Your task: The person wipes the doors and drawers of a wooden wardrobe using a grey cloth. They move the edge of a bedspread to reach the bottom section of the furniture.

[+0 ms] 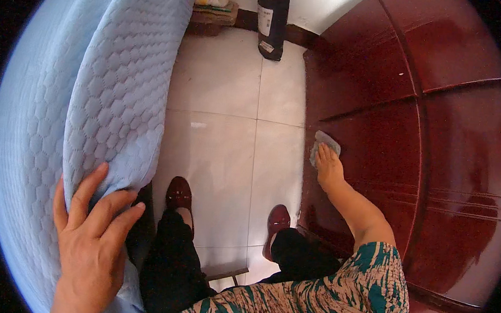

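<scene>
My left hand rests on a light blue quilted bedspread that drapes over the bed at the left. Its fingers are spread over the edge of the fabric, and nothing shows in its grip. Over on the right, my right hand presses a grey cloth to the lower front of a glossy dark red cabinet. The fingers lie over the cloth and cover part of it.
Pale floor tiles run between bed and cabinet, with my dark red shoes on them. A black wrapped roll with a white label leans at the far wall. Beside it, a pipe sits above a brownish stack.
</scene>
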